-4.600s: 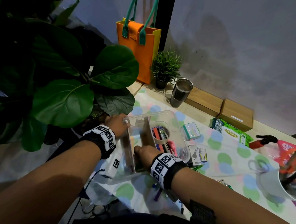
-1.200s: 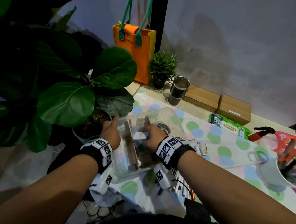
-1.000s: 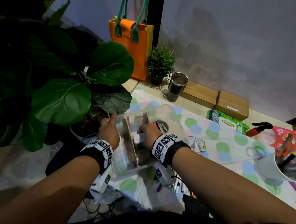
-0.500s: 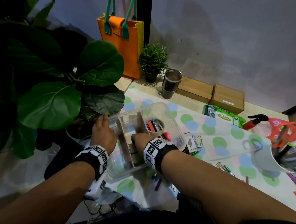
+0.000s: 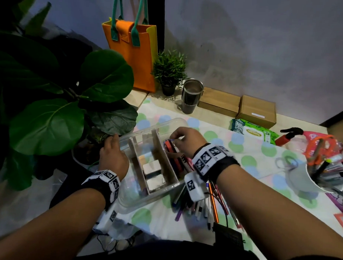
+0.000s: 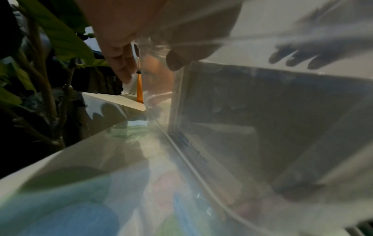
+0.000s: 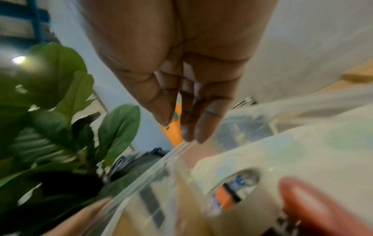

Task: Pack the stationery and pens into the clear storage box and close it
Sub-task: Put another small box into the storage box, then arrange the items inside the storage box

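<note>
Clear plastic fills the near views: the box (image 5: 146, 164) sits on the tabletop's dotted cloth (image 5: 234, 151), lid off, split by upright dividers. The right hand (image 5: 187, 142) hovers over the right compartment, fingers curled at the tape roll (image 7: 262, 175) and red pens there; whether it actually pinches anything cannot be told. The left hand (image 5: 112, 155) lies against the box's left wall, fingers fairly straight, steadying it. To do this step well, the right hand should settle the roll flat below the rim so the lid can seat, while the left keeps the box from sliding. Small white boxes (image 5: 152, 174) lie in the middle compartment. Loose pens (image 5: 199, 206) are still on the cloth just beside the box. Beyond stand a cup of pens (image 5: 324, 174), wipes (image 5: 254, 130), two cardboard boxes (image 5: 239, 107), a steel tumbler (image 5: 191, 95), an orange bag (image 5: 134, 52) and leafy plants (image 5: 51, 106) against a grey wall.
</note>
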The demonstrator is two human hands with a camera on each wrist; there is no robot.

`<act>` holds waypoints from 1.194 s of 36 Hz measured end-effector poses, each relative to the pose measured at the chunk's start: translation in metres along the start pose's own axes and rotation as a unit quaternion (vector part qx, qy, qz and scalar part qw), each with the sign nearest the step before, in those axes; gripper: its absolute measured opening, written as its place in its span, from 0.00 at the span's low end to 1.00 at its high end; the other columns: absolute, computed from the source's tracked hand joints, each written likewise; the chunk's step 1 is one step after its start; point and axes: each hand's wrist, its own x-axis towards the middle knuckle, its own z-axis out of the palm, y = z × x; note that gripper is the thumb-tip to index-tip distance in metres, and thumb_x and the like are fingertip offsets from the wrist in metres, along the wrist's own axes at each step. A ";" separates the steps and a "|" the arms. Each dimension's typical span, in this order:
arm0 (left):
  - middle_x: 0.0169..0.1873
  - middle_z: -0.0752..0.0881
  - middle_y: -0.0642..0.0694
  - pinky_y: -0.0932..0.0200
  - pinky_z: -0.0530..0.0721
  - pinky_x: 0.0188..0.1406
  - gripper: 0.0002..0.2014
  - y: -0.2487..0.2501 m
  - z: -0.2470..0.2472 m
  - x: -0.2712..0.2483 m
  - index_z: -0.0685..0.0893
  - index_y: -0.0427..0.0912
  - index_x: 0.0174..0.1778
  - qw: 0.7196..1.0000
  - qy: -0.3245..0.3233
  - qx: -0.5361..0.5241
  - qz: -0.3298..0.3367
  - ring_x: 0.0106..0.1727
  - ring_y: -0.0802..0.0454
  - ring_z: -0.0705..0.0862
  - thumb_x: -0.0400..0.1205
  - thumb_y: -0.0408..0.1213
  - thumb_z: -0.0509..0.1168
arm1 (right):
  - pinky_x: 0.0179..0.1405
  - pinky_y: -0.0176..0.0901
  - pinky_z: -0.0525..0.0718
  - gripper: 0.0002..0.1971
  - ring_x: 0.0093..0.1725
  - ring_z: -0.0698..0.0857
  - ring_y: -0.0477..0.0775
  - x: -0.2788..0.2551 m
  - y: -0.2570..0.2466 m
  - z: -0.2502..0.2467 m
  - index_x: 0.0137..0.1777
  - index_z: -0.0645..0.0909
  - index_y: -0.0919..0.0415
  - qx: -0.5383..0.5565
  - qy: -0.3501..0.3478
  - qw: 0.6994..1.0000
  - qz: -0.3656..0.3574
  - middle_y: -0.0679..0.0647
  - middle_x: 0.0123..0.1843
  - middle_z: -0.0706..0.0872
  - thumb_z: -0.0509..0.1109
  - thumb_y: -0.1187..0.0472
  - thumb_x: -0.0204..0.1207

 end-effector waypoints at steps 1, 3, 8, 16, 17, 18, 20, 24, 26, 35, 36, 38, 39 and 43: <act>0.79 0.60 0.33 0.42 0.66 0.73 0.31 0.000 0.000 0.000 0.58 0.35 0.81 1.000 -0.001 0.000 0.000 0.72 0.27 0.67 0.80 0.27 0.58 | 0.46 0.39 0.77 0.09 0.45 0.81 0.51 0.002 0.007 -0.008 0.52 0.85 0.62 0.013 0.018 1.000 0.006 0.52 0.48 0.85 0.67 0.69 0.75; 0.79 0.61 0.32 0.42 0.65 0.73 0.31 0.000 0.000 0.000 0.59 0.34 0.81 1.000 0.002 0.002 0.004 0.72 0.27 0.67 0.80 0.26 0.58 | 0.49 0.45 0.82 0.09 0.44 0.80 0.51 0.004 0.025 -0.023 0.52 0.85 0.63 0.023 0.049 0.998 0.027 0.52 0.46 0.83 0.67 0.71 0.75; 0.78 0.63 0.32 0.42 0.66 0.72 0.31 0.002 0.001 0.001 0.60 0.33 0.80 1.000 0.008 0.013 0.008 0.71 0.27 0.69 0.79 0.26 0.59 | 0.55 0.43 0.80 0.11 0.51 0.84 0.59 -0.001 0.080 -0.050 0.53 0.85 0.64 -0.023 0.104 0.989 0.102 0.58 0.51 0.87 0.65 0.71 0.74; 0.78 0.62 0.32 0.40 0.67 0.72 0.31 -0.001 0.003 0.004 0.59 0.33 0.80 0.999 0.004 0.033 0.002 0.72 0.27 0.69 0.79 0.27 0.59 | 0.62 0.44 0.78 0.14 0.64 0.82 0.61 -0.016 0.147 -0.049 0.62 0.81 0.61 -0.117 0.044 0.967 0.222 0.60 0.65 0.84 0.66 0.68 0.76; 0.78 0.63 0.32 0.40 0.67 0.72 0.32 -0.002 0.003 0.004 0.59 0.33 0.80 0.999 0.004 0.035 0.001 0.72 0.27 0.69 0.79 0.28 0.59 | 0.61 0.44 0.78 0.13 0.64 0.82 0.61 -0.017 0.151 -0.046 0.62 0.80 0.61 -0.125 0.040 0.965 0.228 0.60 0.65 0.84 0.67 0.65 0.77; 0.78 0.63 0.32 0.40 0.67 0.72 0.32 -0.002 0.004 0.004 0.59 0.33 0.80 0.999 0.004 0.035 0.001 0.72 0.27 0.69 0.79 0.27 0.59 | 0.60 0.45 0.78 0.13 0.63 0.82 0.62 -0.017 0.153 -0.043 0.62 0.80 0.60 -0.130 0.038 0.963 0.232 0.60 0.64 0.84 0.67 0.62 0.78; 0.78 0.63 0.32 0.40 0.67 0.72 0.32 -0.002 0.004 0.004 0.59 0.33 0.80 0.999 0.005 0.034 0.000 0.71 0.27 0.69 0.79 0.27 0.59 | 0.60 0.45 0.79 0.16 0.64 0.82 0.62 -0.017 0.156 -0.038 0.66 0.78 0.59 -0.141 0.029 0.961 0.236 0.61 0.65 0.83 0.67 0.61 0.78; 0.79 0.62 0.33 0.41 0.67 0.72 0.32 -0.002 0.004 0.003 0.58 0.34 0.81 1.000 0.003 0.028 -0.004 0.71 0.27 0.69 0.79 0.27 0.59 | 0.62 0.49 0.80 0.25 0.66 0.81 0.63 -0.011 0.150 -0.026 0.73 0.72 0.57 -0.162 0.002 0.965 0.207 0.62 0.69 0.80 0.69 0.63 0.76; 0.79 0.62 0.33 0.40 0.67 0.72 0.32 -0.002 0.004 0.003 0.58 0.34 0.81 1.000 0.004 0.028 -0.003 0.71 0.27 0.69 0.79 0.28 0.59 | 0.62 0.50 0.79 0.25 0.65 0.80 0.65 -0.007 0.145 -0.019 0.74 0.70 0.57 -0.183 -0.007 0.966 0.183 0.63 0.68 0.79 0.67 0.61 0.77; 0.80 0.60 0.35 0.41 0.68 0.71 0.31 -0.003 0.004 0.004 0.56 0.36 0.82 0.999 -0.001 0.042 -0.005 0.72 0.28 0.68 0.82 0.30 0.56 | 0.69 0.53 0.75 0.35 0.70 0.75 0.67 0.003 0.144 0.001 0.80 0.58 0.53 -0.208 -0.048 0.959 0.186 0.66 0.71 0.73 0.70 0.58 0.75; 0.80 0.60 0.35 0.41 0.68 0.71 0.31 -0.003 0.004 0.004 0.57 0.36 0.82 0.999 0.001 0.042 -0.004 0.72 0.28 0.68 0.82 0.31 0.56 | 0.69 0.52 0.74 0.35 0.70 0.75 0.67 0.003 0.144 0.001 0.80 0.58 0.53 -0.208 -0.046 0.959 0.188 0.66 0.70 0.73 0.70 0.58 0.75; 0.79 0.60 0.36 0.42 0.69 0.70 0.31 -0.004 0.005 0.004 0.57 0.36 0.81 0.999 0.004 0.041 0.000 0.71 0.29 0.69 0.81 0.31 0.56 | 0.68 0.52 0.75 0.32 0.69 0.75 0.67 0.002 0.144 -0.001 0.80 0.60 0.54 -0.202 -0.035 0.960 0.189 0.66 0.70 0.74 0.68 0.56 0.77; 0.79 0.60 0.36 0.42 0.69 0.70 0.31 -0.004 0.005 0.004 0.57 0.36 0.81 0.999 0.003 0.039 0.000 0.71 0.29 0.69 0.81 0.31 0.56 | 0.66 0.52 0.76 0.30 0.68 0.77 0.67 0.002 0.142 -0.004 0.79 0.61 0.55 -0.199 -0.029 0.961 0.189 0.66 0.69 0.76 0.66 0.55 0.78; 0.79 0.60 0.36 0.43 0.69 0.70 0.31 -0.003 0.003 0.003 0.57 0.37 0.81 1.000 0.001 0.028 -0.001 0.70 0.29 0.69 0.81 0.31 0.56 | 0.57 0.51 0.82 0.28 0.60 0.83 0.66 0.002 0.127 -0.027 0.74 0.68 0.58 -0.154 0.021 0.966 0.206 0.65 0.64 0.82 0.69 0.61 0.74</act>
